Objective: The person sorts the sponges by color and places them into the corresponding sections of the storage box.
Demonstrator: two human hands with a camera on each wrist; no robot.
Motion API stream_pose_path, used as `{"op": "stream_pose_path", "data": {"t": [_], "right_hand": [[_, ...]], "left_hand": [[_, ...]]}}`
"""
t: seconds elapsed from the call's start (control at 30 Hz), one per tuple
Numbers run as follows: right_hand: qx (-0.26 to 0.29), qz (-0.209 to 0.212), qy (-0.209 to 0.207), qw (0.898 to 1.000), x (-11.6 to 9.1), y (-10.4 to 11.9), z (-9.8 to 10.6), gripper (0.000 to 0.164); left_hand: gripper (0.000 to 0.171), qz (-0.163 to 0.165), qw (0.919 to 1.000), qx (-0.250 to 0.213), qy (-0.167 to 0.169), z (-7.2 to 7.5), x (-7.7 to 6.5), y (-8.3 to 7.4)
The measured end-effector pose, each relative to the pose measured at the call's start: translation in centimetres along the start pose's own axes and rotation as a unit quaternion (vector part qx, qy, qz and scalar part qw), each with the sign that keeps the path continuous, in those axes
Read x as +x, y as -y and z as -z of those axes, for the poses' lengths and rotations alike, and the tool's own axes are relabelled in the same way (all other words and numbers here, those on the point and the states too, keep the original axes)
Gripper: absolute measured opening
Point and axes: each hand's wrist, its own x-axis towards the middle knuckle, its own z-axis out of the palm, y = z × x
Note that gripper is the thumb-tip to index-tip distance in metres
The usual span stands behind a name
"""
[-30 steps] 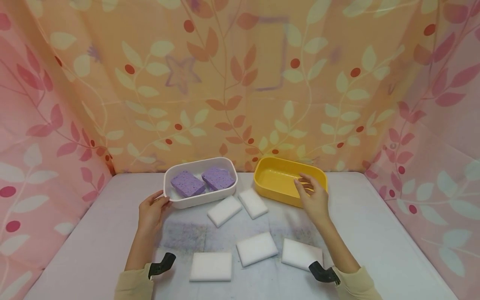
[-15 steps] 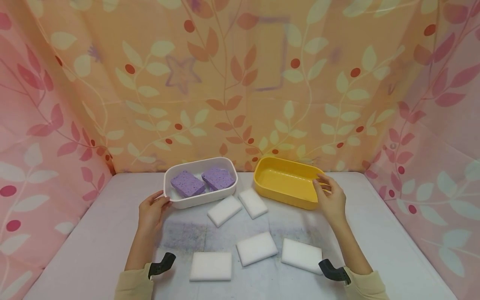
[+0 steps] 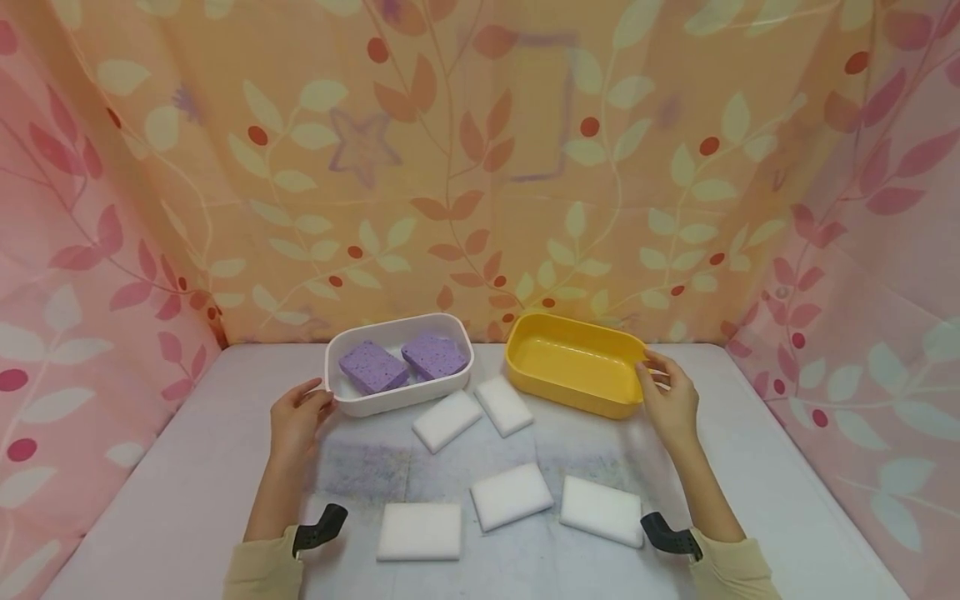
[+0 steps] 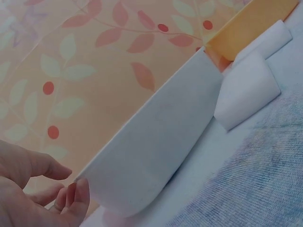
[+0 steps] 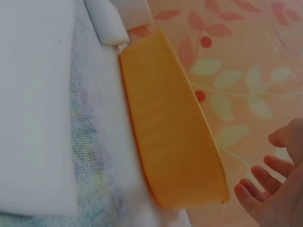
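Note:
My left hand [image 3: 296,423] is at the near left corner of a white plastic tub [image 3: 397,404], fingers loosely bent. In the left wrist view its fingertips [image 4: 81,187] are right at the end of the tub's rim. Two purple sponges [image 3: 372,367] lie side by side inside that tub. On the other side, my right hand [image 3: 671,408] is beside the right end of a yellow tub [image 3: 573,398]. The right wrist view shows its fingers [image 5: 265,179] spread and relaxed, a small gap from the yellow tub's corner [image 5: 208,194]. Nothing lies inside the yellow tub.
Several white sponges lie flat on the pale table: a pair [image 3: 504,406] just in front of the tubs and a row [image 3: 512,497] nearer the front. Floral curtains [image 3: 450,167] close off the back and both sides. A black mount [image 3: 322,525] sits at each wrist.
My right hand has moved rightward, from over the yellow tub's front right part to beside its right end. The left hand stays at the white tub's corner.

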Motion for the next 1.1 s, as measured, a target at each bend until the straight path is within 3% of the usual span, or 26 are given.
{"op": "stream_pose_path", "data": {"t": [0.43, 0.6, 1.1], "right_hand": [[-0.013, -0.016, 0.006, 1.0, 0.7, -1.7, 0.4, 0.037], [-0.017, -0.032, 0.029, 0.999, 0.9, -2.7, 0.6, 0.041], [-0.031, -0.029, 0.059, 0.997, 0.9, -3.5, 1.1, 0.041]], "left_hand": [[0.05, -0.01, 0.9995, 0.03, 0.002, -0.2, -0.3, -0.9], [0.051, -0.002, 0.9993, 0.036, 0.011, -0.5, -0.4, -1.3], [0.047, -0.091, 0.991, 0.06, 0.078, -2.2, -2.4, -2.9]]}}
